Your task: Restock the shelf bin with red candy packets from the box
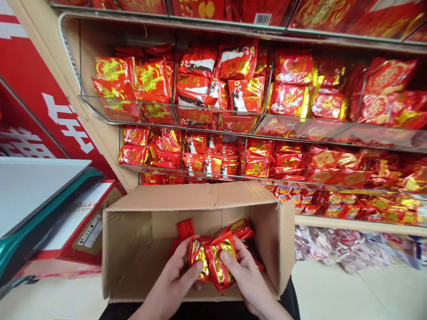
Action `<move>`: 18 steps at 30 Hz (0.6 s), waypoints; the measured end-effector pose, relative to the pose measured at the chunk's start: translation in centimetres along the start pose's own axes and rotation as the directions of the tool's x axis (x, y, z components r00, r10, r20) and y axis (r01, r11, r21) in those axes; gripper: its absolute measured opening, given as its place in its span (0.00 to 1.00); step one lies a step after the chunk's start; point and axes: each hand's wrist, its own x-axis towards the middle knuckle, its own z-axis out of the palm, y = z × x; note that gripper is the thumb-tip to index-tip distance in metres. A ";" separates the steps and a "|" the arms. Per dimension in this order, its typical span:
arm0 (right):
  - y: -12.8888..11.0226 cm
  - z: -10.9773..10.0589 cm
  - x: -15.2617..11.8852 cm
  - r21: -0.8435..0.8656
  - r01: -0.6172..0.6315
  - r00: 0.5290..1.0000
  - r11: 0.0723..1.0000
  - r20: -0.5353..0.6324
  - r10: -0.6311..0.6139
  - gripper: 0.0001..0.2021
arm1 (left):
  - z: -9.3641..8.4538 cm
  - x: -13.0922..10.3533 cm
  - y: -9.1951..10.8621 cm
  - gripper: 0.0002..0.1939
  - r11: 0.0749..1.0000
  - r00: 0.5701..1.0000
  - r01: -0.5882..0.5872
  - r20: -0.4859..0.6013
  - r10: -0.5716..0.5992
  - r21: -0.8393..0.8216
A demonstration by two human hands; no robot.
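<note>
My left hand is closed on a small red and gold snack packet, thumb on its front. Beside it, my right hand grips another red and gold snack packet with the thumb across the front. The two packets touch side by side over the open cardboard box. Inside the box, more red packets lie behind and to the right of my hands. A single red packet shows just behind my left hand. What lies under my hands is hidden.
Shelves with clear front guards hold rows of red and gold packets behind the box. At left are a grey-topped teal object and a red carton. Pale plastic bags lie on the floor at right.
</note>
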 end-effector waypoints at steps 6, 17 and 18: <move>0.5 -1.1 0.2 0.028 -0.006 0.949 1.000 -0.314 0.015 0.17 | -0.3 0.6 0.0 0.26 0.919 0.959 0.035 -0.246 -0.142 -0.392; 1.3 -1.6 0.5 -0.710 0.703 0.579 0.048 0.532 -0.618 0.25 | 2.5 2.1 -0.3 0.26 0.653 0.933 0.305 0.079 -0.352 -0.693; 1.5 -1.6 0.3 -0.713 0.690 0.593 0.128 0.455 -0.664 0.23 | 2.7 2.1 -0.3 0.27 0.654 0.933 0.295 0.062 -0.355 -0.697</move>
